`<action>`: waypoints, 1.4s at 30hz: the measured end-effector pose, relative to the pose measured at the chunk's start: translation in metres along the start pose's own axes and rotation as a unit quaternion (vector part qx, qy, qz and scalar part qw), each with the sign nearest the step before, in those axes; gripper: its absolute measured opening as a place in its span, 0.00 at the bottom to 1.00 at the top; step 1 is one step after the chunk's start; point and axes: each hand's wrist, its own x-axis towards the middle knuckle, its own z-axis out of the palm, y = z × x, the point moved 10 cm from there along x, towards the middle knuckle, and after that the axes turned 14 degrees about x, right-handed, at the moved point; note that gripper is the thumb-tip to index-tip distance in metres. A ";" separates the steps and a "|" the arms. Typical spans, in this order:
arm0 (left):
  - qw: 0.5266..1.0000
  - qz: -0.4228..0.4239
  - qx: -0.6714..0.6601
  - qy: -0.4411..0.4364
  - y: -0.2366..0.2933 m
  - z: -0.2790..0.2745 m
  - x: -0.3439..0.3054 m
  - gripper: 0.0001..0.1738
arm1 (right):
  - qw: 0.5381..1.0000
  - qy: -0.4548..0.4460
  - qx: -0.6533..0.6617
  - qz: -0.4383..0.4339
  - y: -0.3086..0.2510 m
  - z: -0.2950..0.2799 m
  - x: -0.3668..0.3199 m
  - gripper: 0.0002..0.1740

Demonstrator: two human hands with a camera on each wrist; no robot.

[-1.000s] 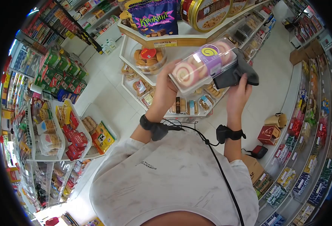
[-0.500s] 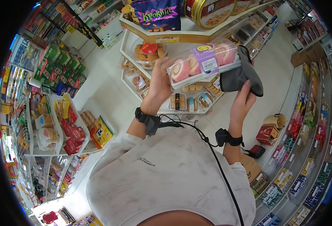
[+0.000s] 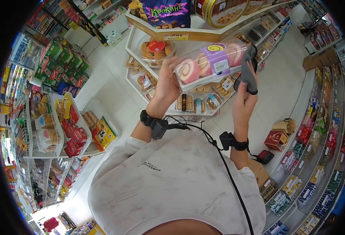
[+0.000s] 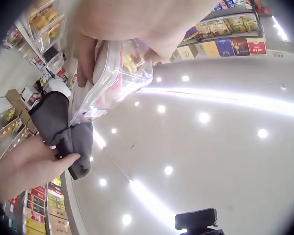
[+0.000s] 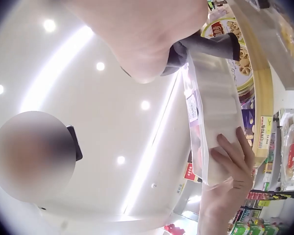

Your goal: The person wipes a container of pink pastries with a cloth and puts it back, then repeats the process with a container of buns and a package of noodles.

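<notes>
A clear plastic box of pink swirl cake rolls, with a purple label band, is held up in front of the shelves. The left hand grips its left end; in the right wrist view, that hand's fingers spread across the white underside. At the box's right end, the right hand pinches a grey cloth with dark edging between thumb and fingers. The cloth covers that end of the box. In the left wrist view, the right thumb presses on the folded cloth.
Behind the box stands a tiered display shelf with a blue candy bag and round cookie tins. A tub of round pastries and several packed cookies sit lower. A snack rack is at left, stocked shelves at right.
The box has turned so its barcode label faces up toward the head camera. The right hand with the cloth has moved left, and the cloth now folds around the box's right end.
</notes>
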 end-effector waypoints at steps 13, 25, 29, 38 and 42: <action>0.999 0.029 -0.026 0.010 -0.014 -0.006 -0.002 0.21 | 0.936 -0.320 -0.133 -0.066 -0.028 0.100 -0.036 0.39; 0.998 0.007 -0.044 0.037 -0.025 -0.031 -0.011 0.27 | 0.876 -0.432 -0.156 -0.150 -0.031 0.140 -0.051 0.22; 0.991 -0.084 -0.106 0.006 -0.027 -0.049 -0.010 0.31 | 0.947 -0.283 -0.125 -0.090 -0.011 0.090 -0.015 0.21; 0.990 -0.104 -0.089 -0.034 -0.011 -0.090 -0.019 0.35 | 0.972 0.159 0.078 0.157 0.056 -0.010 0.010 0.25; 0.989 -0.099 -0.103 -0.044 -0.006 -0.108 -0.015 0.35 | 0.972 0.058 -0.017 0.227 0.056 0.044 -0.013 0.26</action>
